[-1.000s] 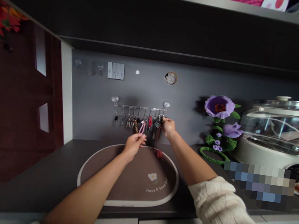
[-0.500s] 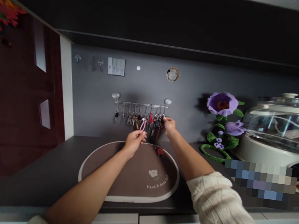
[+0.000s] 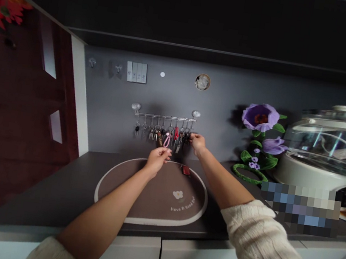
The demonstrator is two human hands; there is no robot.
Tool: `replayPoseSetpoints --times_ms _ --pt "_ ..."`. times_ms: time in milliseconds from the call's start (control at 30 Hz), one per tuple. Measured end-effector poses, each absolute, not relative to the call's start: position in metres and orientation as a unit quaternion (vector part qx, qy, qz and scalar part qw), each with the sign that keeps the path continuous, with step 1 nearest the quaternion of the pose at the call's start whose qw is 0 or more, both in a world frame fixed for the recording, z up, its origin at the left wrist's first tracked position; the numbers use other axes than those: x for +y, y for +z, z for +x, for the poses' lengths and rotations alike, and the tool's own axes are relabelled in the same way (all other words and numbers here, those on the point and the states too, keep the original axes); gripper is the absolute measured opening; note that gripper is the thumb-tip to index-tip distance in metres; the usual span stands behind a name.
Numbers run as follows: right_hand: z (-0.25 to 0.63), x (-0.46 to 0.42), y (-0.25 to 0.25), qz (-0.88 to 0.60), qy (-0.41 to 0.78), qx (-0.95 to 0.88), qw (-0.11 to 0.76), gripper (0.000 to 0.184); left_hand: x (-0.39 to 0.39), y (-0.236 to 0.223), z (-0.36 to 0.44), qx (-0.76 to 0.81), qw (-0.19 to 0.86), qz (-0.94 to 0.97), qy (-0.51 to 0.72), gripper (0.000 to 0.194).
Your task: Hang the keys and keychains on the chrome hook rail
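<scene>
Several bunches of keys hang from a clear hook rail point(image 3: 166, 117) fixed to the grey wall. At the rail's right end, my right hand point(image 3: 197, 143) is closed, with thumb and fingertips pinched at a dark bunch of keys point(image 3: 186, 137). My left hand point(image 3: 157, 160) is held lower, just under a pink strap point(image 3: 166, 140); its fingers are curled together, and whatever they hold, if anything, cannot be made out. A red key fob point(image 3: 176, 133) hangs between the hands. A small dark red leather-like case point(image 3: 185, 170) lies on the mat's far edge.
A brown mat point(image 3: 138, 193) with a pale rim covers part of the dark counter point(image 3: 46, 184). Purple artificial flowers point(image 3: 261, 117) and a white appliance with a clear cover point(image 3: 312, 170) stand to the right. A dark shelf point(image 3: 189, 16) overhangs the rail.
The view has tilted down, so the wall sits higher in the picture. A brown strip that hung below my right hand's keys no longer shows. My hands stay nearly in place.
</scene>
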State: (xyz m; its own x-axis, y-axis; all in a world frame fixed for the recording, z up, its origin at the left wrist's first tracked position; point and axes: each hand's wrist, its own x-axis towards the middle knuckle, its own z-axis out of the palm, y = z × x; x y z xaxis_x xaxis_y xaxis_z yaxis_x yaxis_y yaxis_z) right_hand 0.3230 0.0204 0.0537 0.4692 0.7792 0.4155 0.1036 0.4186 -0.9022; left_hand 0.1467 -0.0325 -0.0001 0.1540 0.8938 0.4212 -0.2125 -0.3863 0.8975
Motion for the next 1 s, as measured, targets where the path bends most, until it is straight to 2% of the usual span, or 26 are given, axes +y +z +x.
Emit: replayPoseSetpoints --times_ms 167,400,500,700,1000 --pt "0.318 -0.012 0.057 -0.502 0.274 -0.430 0.698 0.002 -0.037 0.002 0.146 0.289 0.471 0.600 0.578 0.027" --pt "0.318 -0.057 0.031 -0.485 0.351 -0.515 0.614 0.003 -0.037 -0.006 0.149 0.293 0.447 0.646 0.545 0.023" --pt "0.322 -0.060 0.012 -0.507 0.310 -0.561 0.576 0.003 -0.037 -0.011 0.151 0.313 0.440 0.664 0.518 0.019" --pt "0.333 -0.050 -0.011 -0.557 0.143 -0.645 0.504 0.005 -0.036 -0.021 0.154 0.352 0.429 0.684 0.474 0.012" --pt "0.334 -0.040 -0.015 -0.511 0.087 -0.750 0.410 0.013 -0.032 -0.028 0.158 0.379 0.383 0.713 0.449 0.006"
